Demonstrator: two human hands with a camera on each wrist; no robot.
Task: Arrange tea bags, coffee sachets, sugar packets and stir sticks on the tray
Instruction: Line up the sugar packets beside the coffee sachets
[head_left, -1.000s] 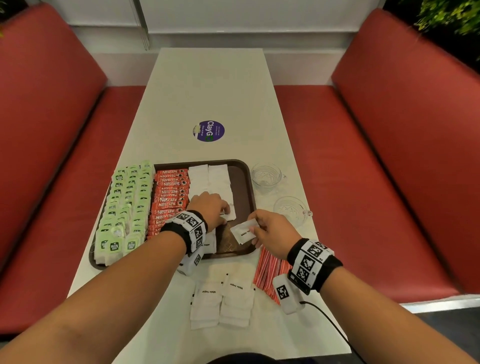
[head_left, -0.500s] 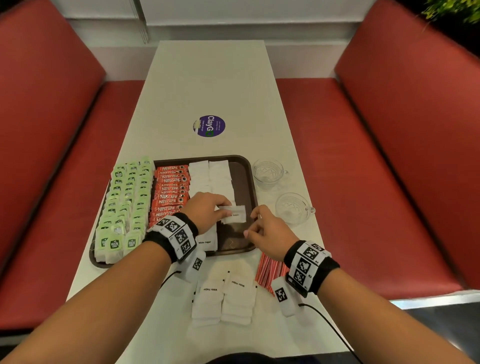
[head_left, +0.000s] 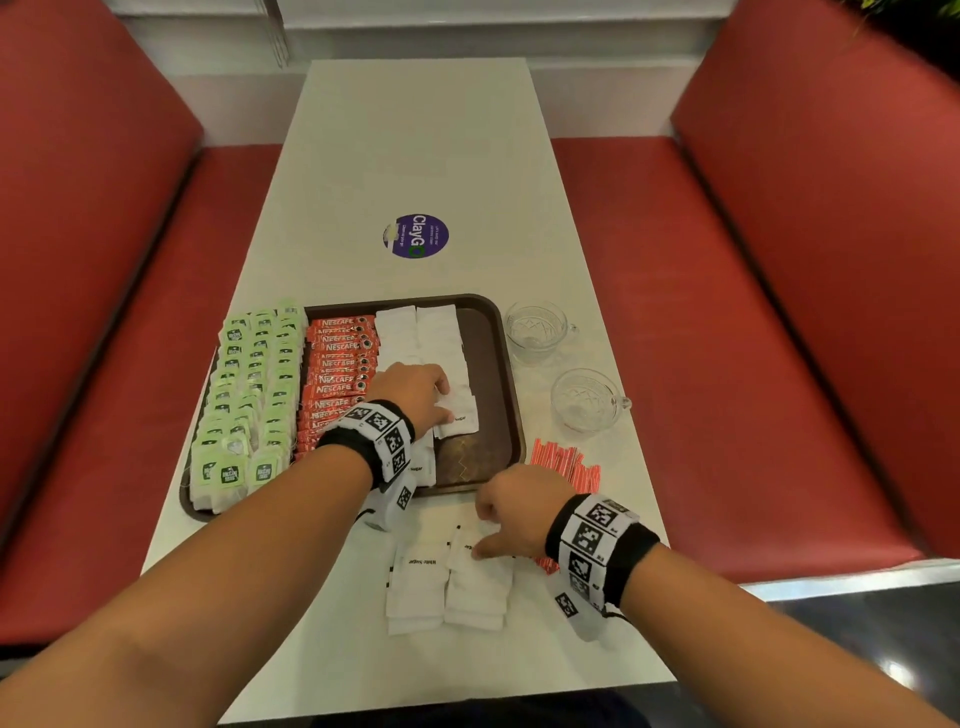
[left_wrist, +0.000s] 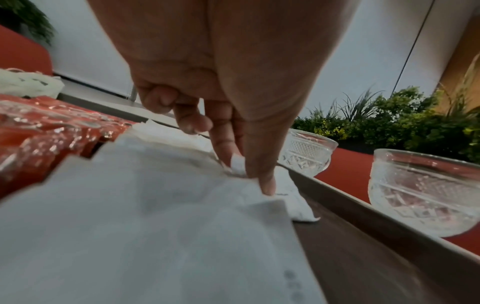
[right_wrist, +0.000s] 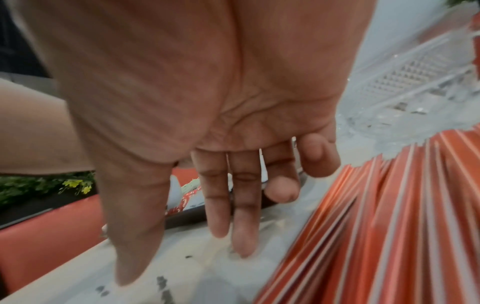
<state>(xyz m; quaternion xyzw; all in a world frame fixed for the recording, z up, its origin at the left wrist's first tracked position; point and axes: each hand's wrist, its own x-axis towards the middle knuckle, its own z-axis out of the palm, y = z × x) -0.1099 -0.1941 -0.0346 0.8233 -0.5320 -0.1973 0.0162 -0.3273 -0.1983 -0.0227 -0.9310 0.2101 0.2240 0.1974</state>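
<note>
Right hand (head_left: 511, 512) has dropped onto blurred loose sugar packets (head_left: 475, 582).

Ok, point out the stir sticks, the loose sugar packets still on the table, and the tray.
stir sticks (head_left: 569, 465), head view, middle of the orange bundle.
sugar packets (head_left: 418, 582), head view, left stack on the table.
tray (head_left: 496, 332), head view, bare far right corner.

2 glass cups (head_left: 537, 331) beside a purple sticker (head_left: 416, 236) on the white table (head_left: 415, 145)
</note>
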